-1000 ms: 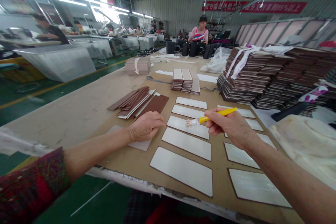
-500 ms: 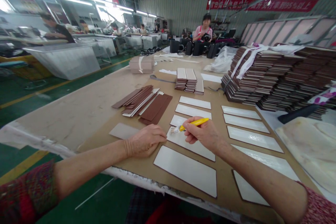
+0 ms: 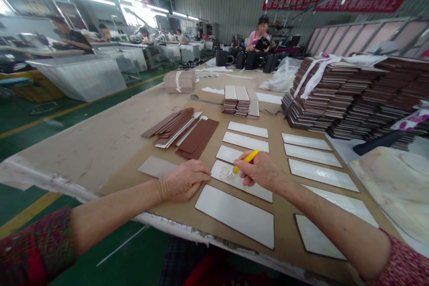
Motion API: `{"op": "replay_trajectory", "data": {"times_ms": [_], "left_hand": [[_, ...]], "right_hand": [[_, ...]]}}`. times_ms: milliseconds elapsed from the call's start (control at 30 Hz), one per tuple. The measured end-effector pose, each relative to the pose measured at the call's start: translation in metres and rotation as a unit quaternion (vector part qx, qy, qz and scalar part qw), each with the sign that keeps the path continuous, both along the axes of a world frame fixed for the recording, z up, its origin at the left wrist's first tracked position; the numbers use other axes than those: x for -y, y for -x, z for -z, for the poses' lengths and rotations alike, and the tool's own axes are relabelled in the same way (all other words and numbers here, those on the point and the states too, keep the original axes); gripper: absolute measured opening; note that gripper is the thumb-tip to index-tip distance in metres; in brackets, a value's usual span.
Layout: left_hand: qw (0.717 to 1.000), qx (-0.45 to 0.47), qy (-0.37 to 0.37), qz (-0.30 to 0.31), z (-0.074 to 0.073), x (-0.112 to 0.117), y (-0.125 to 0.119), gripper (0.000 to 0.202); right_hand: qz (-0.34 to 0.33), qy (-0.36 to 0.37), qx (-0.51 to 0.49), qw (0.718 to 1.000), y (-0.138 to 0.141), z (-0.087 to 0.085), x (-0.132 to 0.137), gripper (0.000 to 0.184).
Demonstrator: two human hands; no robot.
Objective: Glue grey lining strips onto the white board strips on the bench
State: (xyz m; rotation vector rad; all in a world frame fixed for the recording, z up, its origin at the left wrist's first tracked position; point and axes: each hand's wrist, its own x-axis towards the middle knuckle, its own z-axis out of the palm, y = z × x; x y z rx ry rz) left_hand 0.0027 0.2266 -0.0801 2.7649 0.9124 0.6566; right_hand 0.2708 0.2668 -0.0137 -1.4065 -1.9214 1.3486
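Observation:
My right hand [image 3: 256, 170] is closed around a yellow-handled brush [image 3: 250, 155], its bristles down on a white panel [image 3: 250, 186] with a thin dark edge. Wet, whitish smears show around the bristles. At the left end of that panel lies my left hand [image 3: 187, 178], fingers bent and close together, fingertips pressing its edge. Nearer to me is a larger white panel [image 3: 236, 215]. Beyond the brush, several narrower white panels [image 3: 248, 129] run in a column. A second column of glossy panels [image 3: 323, 174] extends to the right, partly hidden by my right forearm.
Loose brown strips [image 3: 197, 138] lie left of the panels, near a pale grey strip [image 3: 157, 167]. Small stacks [image 3: 236, 94] stand farther back. Tall piles of brown panels [image 3: 335, 94] and a cream-coloured container [image 3: 392, 187] line the right side. A co-worker [image 3: 259, 38] is at the far end.
My right hand has tilted the brush more upright and moved its bristles a little right and down along the panel. My left hand keeps its place at the panel's end.

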Motion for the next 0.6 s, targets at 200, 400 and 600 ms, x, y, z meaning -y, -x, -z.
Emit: {"op": "replay_trajectory", "data": {"times_ms": [200,400,600], "left_hand": [[1.0,0.008,0.0,-0.002,0.002,0.0,0.0,0.037],[1.0,0.013,-0.01,0.0,0.002,0.002,-0.001,0.036],[1.0,0.019,-0.022,0.001,-0.001,0.004,-0.003,0.034]], "right_hand": [[0.031,0.019,0.031,0.999,-0.025,-0.012,0.005,0.015],[0.037,0.0,0.064,0.997,-0.06,-0.01,0.009,0.02],[0.069,0.015,0.068,0.995,-0.088,-0.009,0.017,0.02]]}}
